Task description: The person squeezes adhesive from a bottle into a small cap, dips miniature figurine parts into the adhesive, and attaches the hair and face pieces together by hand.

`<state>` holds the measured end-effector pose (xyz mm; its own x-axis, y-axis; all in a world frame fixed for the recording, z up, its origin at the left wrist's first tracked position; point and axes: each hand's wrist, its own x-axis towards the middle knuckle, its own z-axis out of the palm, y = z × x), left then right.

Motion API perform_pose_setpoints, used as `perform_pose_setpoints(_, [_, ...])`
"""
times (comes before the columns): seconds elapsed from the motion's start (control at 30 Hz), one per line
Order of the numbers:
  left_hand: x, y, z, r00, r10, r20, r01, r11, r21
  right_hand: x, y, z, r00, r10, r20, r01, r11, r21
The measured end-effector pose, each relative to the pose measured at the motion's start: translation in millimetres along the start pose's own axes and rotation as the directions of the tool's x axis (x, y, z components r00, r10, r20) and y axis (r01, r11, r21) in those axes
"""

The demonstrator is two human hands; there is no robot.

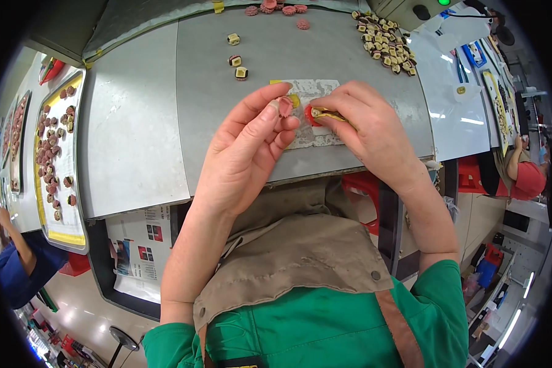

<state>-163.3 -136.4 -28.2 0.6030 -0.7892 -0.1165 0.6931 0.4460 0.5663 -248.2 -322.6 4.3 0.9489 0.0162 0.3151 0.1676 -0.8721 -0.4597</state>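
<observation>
My left hand is raised over the grey worktop, pinching a small pink cup-shaped piece with a ruffled rim between thumb and fingers. Close on its right, my right hand grips a small cream-and-dark piece between thumb and forefinger. A red thing, partly hidden, shows beside that piece; I cannot make out what it is. The two held pieces are apart. Beneath both hands lies a stained whitish sheet with a yellow edge.
Three cream-and-dark pieces lie ahead on the left, and a cluster of similar ones at the far right. Several pink pieces sit at the back. A tray of pink-and-dark pieces stands left. Other people work on both sides.
</observation>
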Motion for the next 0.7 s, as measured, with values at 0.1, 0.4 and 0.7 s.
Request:
perform_pose_setpoints(0.1, [-2.0,-0.4,-3.8,0.999,0.024,0.026,-0.024,1.0,-0.006,5.3,-2.7,0.5,0.997,-0.065,0.029,0.065,0.998,-0.001])
perform_pose_setpoints(0.4, [-1.4,-1.1,-3.1,1.0,0.016,0.015,-0.016,1.0,-0.003,6.2,-0.7,-0.7,0.998,-0.048,0.04,0.049,0.998,-0.025])
perform_pose_setpoints(0.7, [-2.2,1.4,3.4,0.999,-0.001,-0.04,0.003,0.999,0.049,3.8,1.5,-1.0,0.997,-0.074,0.03,0.076,0.996,-0.053])
